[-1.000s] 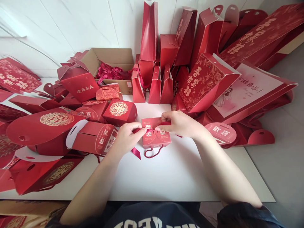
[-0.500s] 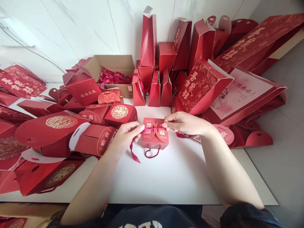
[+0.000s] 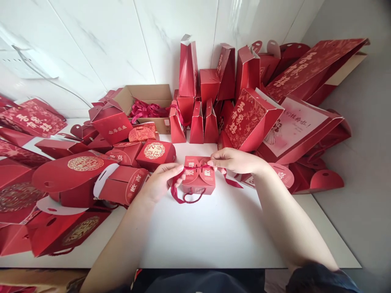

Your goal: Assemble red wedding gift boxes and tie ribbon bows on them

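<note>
A small red gift box (image 3: 199, 186) with pale lettering and curved top flaps stands upright on the white table (image 3: 214, 240). A dark pink ribbon (image 3: 174, 192) runs across its top, through the slots in the flaps. My left hand (image 3: 166, 179) pinches the ribbon at the box's left edge, and one tail hangs below these fingers. On the other side, my right hand (image 3: 233, 160) pinches the ribbon, its tail trailing onto the table. The ribbon looks taut between both hands. A twisted cord handle (image 3: 194, 201) loops out from the box's front.
Red boxes (image 3: 76, 171) crowd the left side. At the back, a cardboard carton (image 3: 148, 91) holds a heap of ribbons (image 3: 148, 110). Tall red boxes (image 3: 187, 67) stand against the tiled wall. Larger printed bags (image 3: 296, 122) lean on the right beside a grey wall (image 3: 366, 162).
The view has tilted upward slightly. My hands keep their pinch on the ribbon. A ribbon tail now shows to the right below my right hand, and the left tail curls toward the cord handle.
</note>
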Tool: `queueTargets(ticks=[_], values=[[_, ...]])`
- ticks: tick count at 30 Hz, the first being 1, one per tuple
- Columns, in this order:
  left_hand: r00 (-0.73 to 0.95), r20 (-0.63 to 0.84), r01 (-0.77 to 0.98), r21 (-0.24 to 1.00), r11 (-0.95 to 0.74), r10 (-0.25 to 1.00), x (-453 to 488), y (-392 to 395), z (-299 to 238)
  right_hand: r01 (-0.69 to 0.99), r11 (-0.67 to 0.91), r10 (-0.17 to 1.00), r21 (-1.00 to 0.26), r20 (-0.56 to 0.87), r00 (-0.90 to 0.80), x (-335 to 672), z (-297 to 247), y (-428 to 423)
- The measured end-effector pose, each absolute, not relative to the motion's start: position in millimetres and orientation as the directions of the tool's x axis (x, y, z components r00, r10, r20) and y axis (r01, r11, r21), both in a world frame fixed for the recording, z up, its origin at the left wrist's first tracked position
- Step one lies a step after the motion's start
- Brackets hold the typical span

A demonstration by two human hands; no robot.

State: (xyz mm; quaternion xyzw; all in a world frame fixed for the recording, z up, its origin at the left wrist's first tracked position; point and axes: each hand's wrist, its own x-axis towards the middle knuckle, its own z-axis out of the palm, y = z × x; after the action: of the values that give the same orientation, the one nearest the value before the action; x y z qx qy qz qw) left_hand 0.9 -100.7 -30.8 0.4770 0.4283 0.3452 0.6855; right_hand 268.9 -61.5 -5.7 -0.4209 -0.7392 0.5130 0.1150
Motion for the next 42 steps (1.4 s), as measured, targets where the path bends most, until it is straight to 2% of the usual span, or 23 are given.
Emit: queueTargets(ticks=[3,7,10,13,22,29,32,35,39,42], values=[[0.417,-0.169,-0.091,0.97,0.225,0.893,0,-99,-32,0.482,0.143,0.734,-0.864,-0.235,-0.638,269,-2,-63],[0.33,0.04,-0.088,0.996,-0.012,0.943,7,-95,-33,0.43,0.161,0.688,-0.889,-0.211,-0.694,268,3,-66],[0.311,0.041,-0.086,0.996,-0.015,0.95,18,-92,-32,0.34,0.174,0.645,-0.924,-0.154,-0.748,266,5,-67],[0.215,0.019,-0.053,0.999,-0.008,0.976,28,-88,-30,0.257,0.144,0.623,-0.956,-0.114,-0.774,265,4,-67],[-0.004,0.092,-0.118,0.989,-0.092,0.996,34,-79,-20,0.146,0.064,0.705,-0.987,-0.059,-0.706,271,2,-64],[0.029,0.233,0.145,0.961,-0.235,0.972,40,-75,-2,0.123,0.115,0.766,-0.986,0.009,-0.643,280,18,-71],[0.147,0.164,0.431,0.877,-0.213,0.975,35,-78,12,0.188,0.158,0.739,-0.969,-0.01,-0.674,285,24,-74],[0.203,0.098,0.692,0.689,-0.214,0.974,30,-84,25,0.288,0.201,0.691,-0.936,-0.074,-0.72,287,26,-75],[0.424,0.112,0.756,0.502,-0.42,0.899,35,-89,29,0.405,0.256,0.675,-0.878,-0.138,-0.725,288,26,-75],[0.553,0.06,0.746,0.408,-0.526,0.831,44,-90,23,0.489,0.244,0.681,-0.838,-0.211,-0.701,289,27,-78]])
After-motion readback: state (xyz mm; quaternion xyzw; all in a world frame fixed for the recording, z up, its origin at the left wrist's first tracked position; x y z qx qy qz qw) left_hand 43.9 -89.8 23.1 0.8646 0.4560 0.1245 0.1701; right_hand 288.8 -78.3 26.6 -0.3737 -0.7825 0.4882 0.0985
